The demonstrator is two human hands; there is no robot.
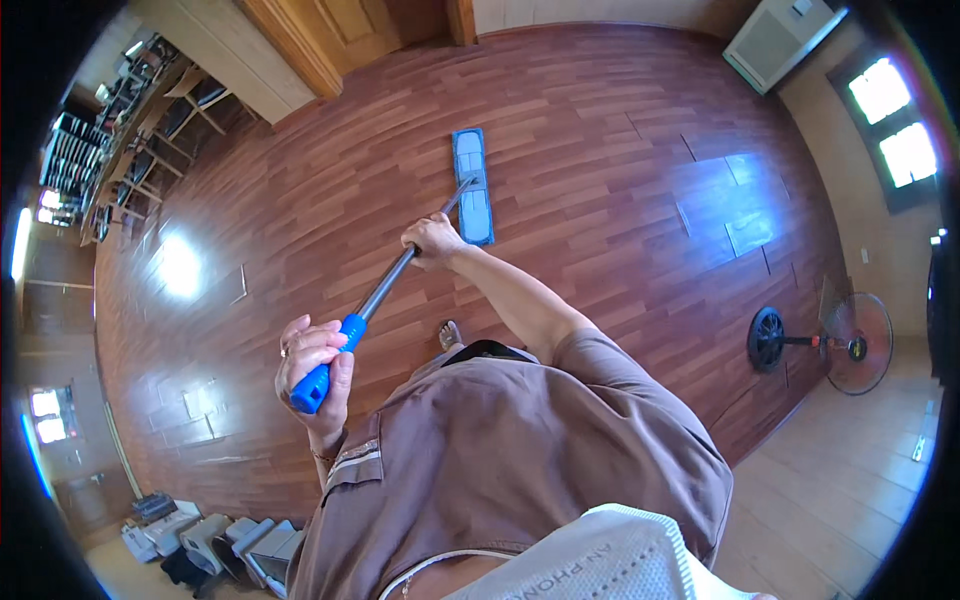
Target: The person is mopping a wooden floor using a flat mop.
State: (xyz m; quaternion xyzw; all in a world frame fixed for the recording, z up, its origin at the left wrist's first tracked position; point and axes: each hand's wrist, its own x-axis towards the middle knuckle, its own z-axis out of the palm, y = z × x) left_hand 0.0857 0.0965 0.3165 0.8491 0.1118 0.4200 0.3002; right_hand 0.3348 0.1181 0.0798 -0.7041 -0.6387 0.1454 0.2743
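A flat mop [384, 287] with a grey metal pole runs slantwise ahead of my body. Its long blue mop head [474, 212] lies on the wood-pattern floor, pointing away from me. My left hand [318, 368] is wrapped round the blue grip at the pole's near end, and the grip's tip sticks out below the fingers. Farther up, my right hand [434, 241] closes round the metal pole, not far from the mop head; that arm reaches forward across my front. One foot [450, 334] shows below the pole.
A standing fan [856, 347] with a round black base is at the right. A white boxy appliance [782, 45] stands by the far right wall. Chairs [180, 120] line a counter at far left. Several pale machines [210, 540] sit at lower left. A wooden door [345, 35] is ahead.
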